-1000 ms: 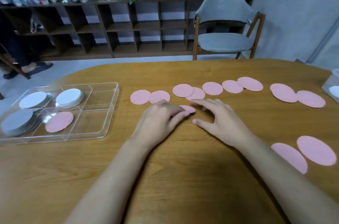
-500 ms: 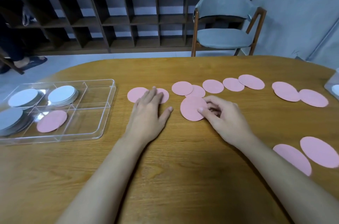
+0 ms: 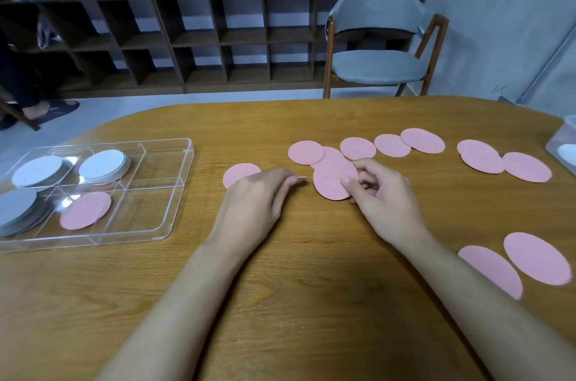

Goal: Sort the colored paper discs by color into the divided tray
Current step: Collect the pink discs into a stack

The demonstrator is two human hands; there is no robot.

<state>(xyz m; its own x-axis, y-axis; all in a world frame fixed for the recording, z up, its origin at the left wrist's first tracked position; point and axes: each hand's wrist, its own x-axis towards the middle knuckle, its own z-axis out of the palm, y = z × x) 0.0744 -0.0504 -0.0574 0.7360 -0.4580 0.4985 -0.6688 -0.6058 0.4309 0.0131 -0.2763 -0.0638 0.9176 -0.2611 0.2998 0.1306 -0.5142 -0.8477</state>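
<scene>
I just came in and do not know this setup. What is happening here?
A person is sorting paper discs into a clear divided tray. The right hand pinches a pink disc; the left hand, fingers curled, is beside it. The tray holds one sorted pink disc and three grey stacks. Many pink discs lie on the table.

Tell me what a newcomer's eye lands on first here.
The loose pink discs strewn across the wooden table strike first, and at centre the right hand pinches the held disc. At left, the clear divided tray holds pale stacks and a lone pink disc.
</scene>
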